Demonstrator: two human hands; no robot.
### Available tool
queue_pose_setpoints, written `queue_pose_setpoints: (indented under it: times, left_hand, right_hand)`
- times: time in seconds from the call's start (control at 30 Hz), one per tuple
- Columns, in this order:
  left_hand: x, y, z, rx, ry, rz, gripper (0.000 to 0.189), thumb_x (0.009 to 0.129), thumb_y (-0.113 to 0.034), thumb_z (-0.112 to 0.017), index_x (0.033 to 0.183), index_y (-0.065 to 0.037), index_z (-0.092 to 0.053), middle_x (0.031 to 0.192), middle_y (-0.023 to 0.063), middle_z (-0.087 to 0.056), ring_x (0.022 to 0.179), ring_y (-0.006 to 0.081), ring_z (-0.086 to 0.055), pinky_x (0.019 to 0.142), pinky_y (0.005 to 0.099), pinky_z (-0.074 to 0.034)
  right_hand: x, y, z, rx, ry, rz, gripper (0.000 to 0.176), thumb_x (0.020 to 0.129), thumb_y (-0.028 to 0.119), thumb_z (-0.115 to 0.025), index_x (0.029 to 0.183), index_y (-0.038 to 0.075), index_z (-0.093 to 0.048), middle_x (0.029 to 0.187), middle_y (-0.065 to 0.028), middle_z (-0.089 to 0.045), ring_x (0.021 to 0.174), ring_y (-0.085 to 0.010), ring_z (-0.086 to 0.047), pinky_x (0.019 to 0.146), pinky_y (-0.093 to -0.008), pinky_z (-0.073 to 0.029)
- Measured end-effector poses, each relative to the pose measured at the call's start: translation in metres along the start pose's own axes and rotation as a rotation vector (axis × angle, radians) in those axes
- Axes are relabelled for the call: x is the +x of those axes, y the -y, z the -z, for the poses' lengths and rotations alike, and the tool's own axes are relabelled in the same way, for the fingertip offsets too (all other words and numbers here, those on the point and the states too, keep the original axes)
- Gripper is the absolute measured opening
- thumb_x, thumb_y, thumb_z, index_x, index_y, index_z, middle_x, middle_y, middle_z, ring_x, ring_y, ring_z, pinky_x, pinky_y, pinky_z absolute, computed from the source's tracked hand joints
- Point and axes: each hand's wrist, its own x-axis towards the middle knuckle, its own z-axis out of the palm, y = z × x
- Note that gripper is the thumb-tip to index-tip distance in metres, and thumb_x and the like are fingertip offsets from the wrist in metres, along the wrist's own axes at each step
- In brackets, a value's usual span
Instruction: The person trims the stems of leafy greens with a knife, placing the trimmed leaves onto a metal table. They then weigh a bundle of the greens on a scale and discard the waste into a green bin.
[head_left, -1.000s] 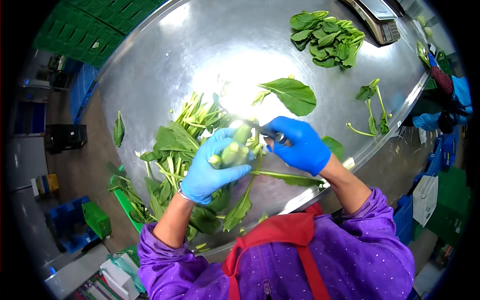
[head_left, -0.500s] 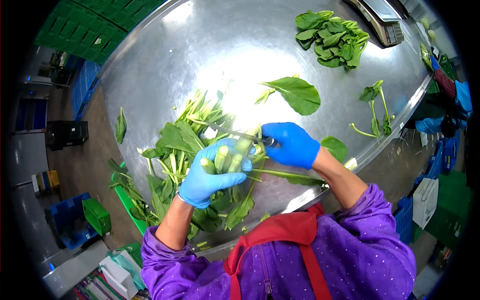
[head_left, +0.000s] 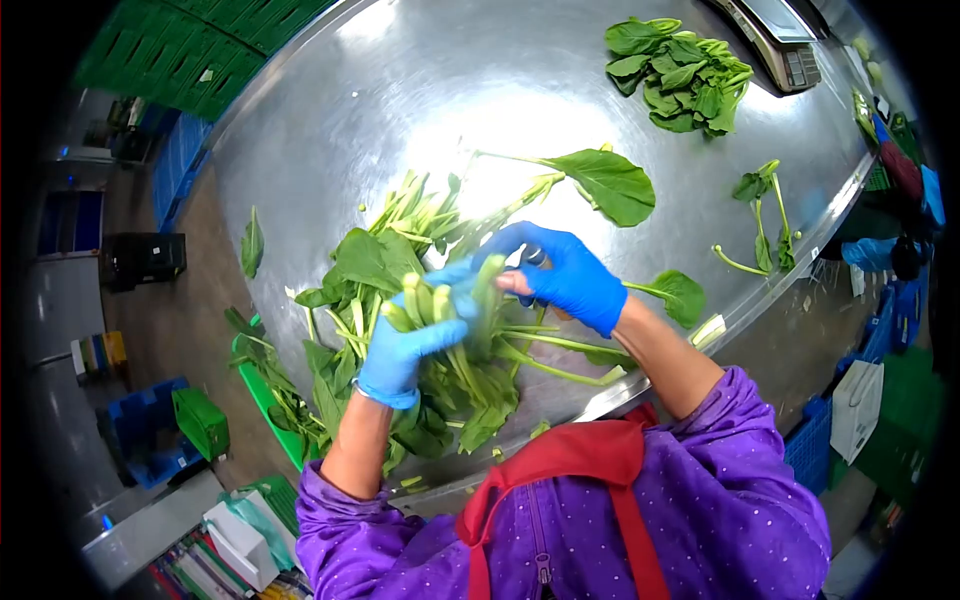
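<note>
My left hand (head_left: 405, 345), in a light blue glove, is closed round a bunch of leafy greens (head_left: 480, 395), cut stem ends up and leaves hanging down. My right hand (head_left: 575, 280), in a darker blue glove, is closed beside the bunch, its fingers at a blurred stem. Part of a dark knife handle (head_left: 538, 257) shows in its grip; the blade cannot be made out. Loose greens (head_left: 370, 262) lie in a pile left of my hands. A broad single leaf (head_left: 610, 185) lies beyond them.
The metal table (head_left: 330, 130) holds a leafy heap (head_left: 685, 80) near a scale (head_left: 785, 50) at the back right. Thin sprigs (head_left: 765, 220) lie on the right. A green crate (head_left: 262, 395) stands at the table's left edge. Part of another person (head_left: 900, 180) shows at far right.
The knife blade, visible before across the stems, no longer shows clearly. My right hand has turned and its fingers now reach to the bunch. My left hand still holds the greens.
</note>
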Motion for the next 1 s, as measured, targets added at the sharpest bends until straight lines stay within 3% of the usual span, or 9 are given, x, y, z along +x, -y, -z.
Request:
queue_pose_setpoints:
  times: [0.2,0.5,0.67,0.7,0.8,0.87,0.9,0.93,1.0]
  left_hand:
    - [-0.025,-0.026,0.031,0.356,-0.448,-0.294,0.036,0.077,0.005,-0.063,0.112,0.001,-0.057,0.092,0.0049,-0.062,0.083,0.0126,-0.059,0.076,0.0275,-0.049]
    - [0.025,-0.037,-0.016,0.121,-0.220,-0.338,0.046,0.074,0.003,-0.070,0.117,-0.002,-0.056,0.097,0.0048,-0.063,0.086,0.0121,-0.060,0.076,0.0256,-0.050]
    - [0.027,-0.031,-0.006,0.147,-0.200,-0.167,0.035,0.075,0.002,-0.069,0.108,-0.001,-0.060,0.097,0.0026,-0.064,0.079,0.0097,-0.059,0.071,0.0245,-0.049]
    - [0.027,-0.029,-0.001,0.198,-0.205,-0.155,0.033,0.075,0.002,-0.068,0.107,-0.001,-0.060,0.095,0.0022,-0.064,0.078,0.0094,-0.059,0.070,0.0247,-0.049]
    - [0.014,-0.012,0.030,0.819,-0.249,-0.349,0.026,0.073,-0.004,-0.068,0.098,-0.006,-0.061,0.084,0.0055,-0.064,0.073,0.0137,-0.060,0.066,0.0306,-0.049]
    - [-0.003,-0.013,0.054,1.408,-0.359,-0.390,0.031,0.070,-0.003,-0.068,0.099,-0.007,-0.058,0.098,0.0109,-0.062,0.076,0.0297,-0.061,0.066,0.0373,-0.050]
    - [-0.011,-0.013,0.062,1.368,-0.407,-0.466,0.035,0.069,-0.001,-0.070,0.101,-0.007,-0.057,0.102,0.0103,-0.061,0.079,0.0268,-0.061,0.068,0.0366,-0.050]
    - [-0.018,-0.012,0.066,1.326,-0.450,-0.540,0.040,0.067,0.001,-0.071,0.103,-0.007,-0.056,0.106,0.0097,-0.060,0.082,0.0239,-0.061,0.069,0.0359,-0.050]
    - [-0.033,-0.016,0.046,0.540,-0.443,-0.294,0.047,0.065,0.003,-0.074,0.107,-0.007,-0.054,0.110,0.0084,-0.058,0.089,0.0200,-0.059,0.073,0.0337,-0.050]
  right_hand:
    - [-0.006,0.039,0.023,-0.018,-0.174,0.112,0.027,0.084,0.020,-0.066,0.106,0.005,-0.060,0.081,-0.0009,-0.058,0.064,-0.0045,-0.049,0.053,-0.0196,-0.041]
    - [0.025,0.060,-0.017,-0.019,-0.040,0.156,0.028,0.083,0.020,-0.065,0.107,0.006,-0.062,0.078,0.0014,-0.055,0.059,-0.0025,-0.044,0.050,-0.0187,-0.037]
    - [0.032,0.048,-0.012,-0.135,0.023,0.070,0.024,0.083,0.020,-0.065,0.102,0.006,-0.063,0.072,0.0003,-0.057,0.061,-0.0026,-0.048,0.050,-0.0188,-0.038]
    - [0.031,0.044,-0.006,-0.170,0.073,0.013,0.027,0.083,0.025,-0.063,0.101,0.006,-0.062,0.072,-0.0049,-0.059,0.064,-0.0129,-0.057,0.058,-0.0275,-0.046]
    - [0.027,0.034,0.011,-0.885,0.177,0.131,0.029,0.080,0.027,-0.061,0.102,0.008,-0.064,0.077,-0.0134,-0.063,0.069,-0.0263,-0.062,0.064,-0.0355,-0.048]
    - [0.024,0.014,0.028,-0.935,0.090,0.009,0.033,0.077,0.031,-0.061,0.103,0.011,-0.064,0.084,-0.0200,-0.063,0.078,-0.0357,-0.062,0.070,-0.0411,-0.048]
    - [0.021,0.005,0.031,-0.843,-0.002,0.030,0.033,0.080,0.021,-0.063,0.110,0.006,-0.064,0.081,-0.0078,-0.064,0.070,-0.0150,-0.057,0.067,-0.0312,-0.047]
    - [0.022,-0.003,0.026,-0.654,-0.016,0.064,0.032,0.081,0.021,-0.064,0.110,0.007,-0.064,0.082,-0.0066,-0.064,0.071,-0.0138,-0.057,0.067,-0.0302,-0.048]
    - [0.020,-0.013,0.002,-0.271,-0.043,0.112,0.031,0.082,0.020,-0.064,0.111,0.008,-0.063,0.086,-0.0043,-0.063,0.073,-0.0114,-0.057,0.066,-0.0283,-0.048]
